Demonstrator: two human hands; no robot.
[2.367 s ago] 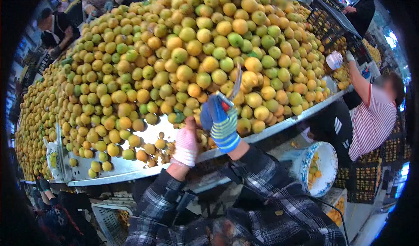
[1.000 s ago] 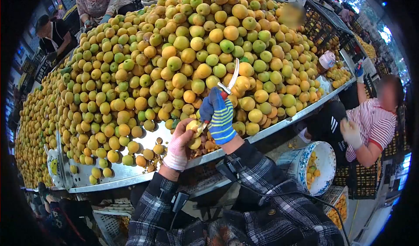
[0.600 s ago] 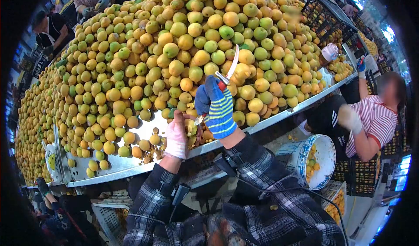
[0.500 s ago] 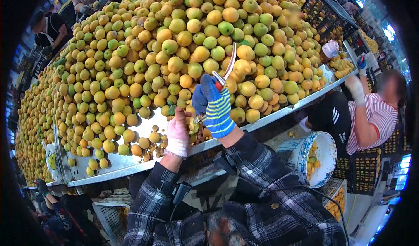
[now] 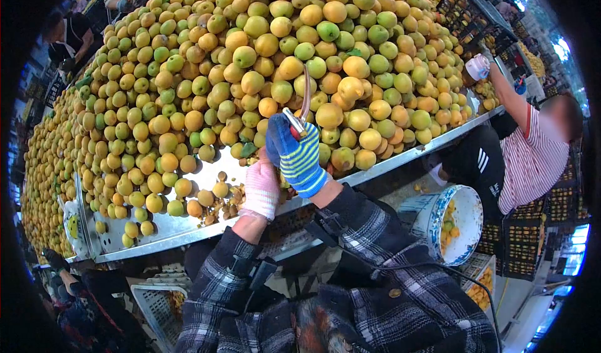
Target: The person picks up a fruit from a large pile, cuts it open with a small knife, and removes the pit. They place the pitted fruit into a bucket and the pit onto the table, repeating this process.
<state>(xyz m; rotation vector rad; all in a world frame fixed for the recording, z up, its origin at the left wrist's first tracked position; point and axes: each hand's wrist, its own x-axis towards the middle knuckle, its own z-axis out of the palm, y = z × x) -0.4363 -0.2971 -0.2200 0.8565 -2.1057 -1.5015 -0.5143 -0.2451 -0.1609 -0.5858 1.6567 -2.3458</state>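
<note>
My right hand (image 5: 295, 155), in a blue and yellow striped glove, is closed around a metal hand tool (image 5: 306, 99) with a long curved arm and a red part. The tool's lower end is hidden behind the glove. Right against it is my left hand (image 5: 260, 187), in a pink and white knitted glove, with its fingers closed. Whatever sits between those fingers is covered by my right hand. Beyond both hands rises a big heap of yellow-green fruits (image 5: 250, 82) that look like apricots. Small brown pieces (image 5: 228, 207) lie left of my left hand.
The metal table's edge (image 5: 400, 159) runs below the heap. A white bucket (image 5: 460, 224) with cut fruit stands at the right, near a co-worker in a striped shirt (image 5: 532, 155). A white crate (image 5: 153, 309) stands lower left. Black crates (image 5: 526, 249) are stacked right.
Both hands, with the tool, have shifted slightly left. The pieces between them, visible earlier, are now hidden. The co-worker's arm at the right has stretched out toward the heap.
</note>
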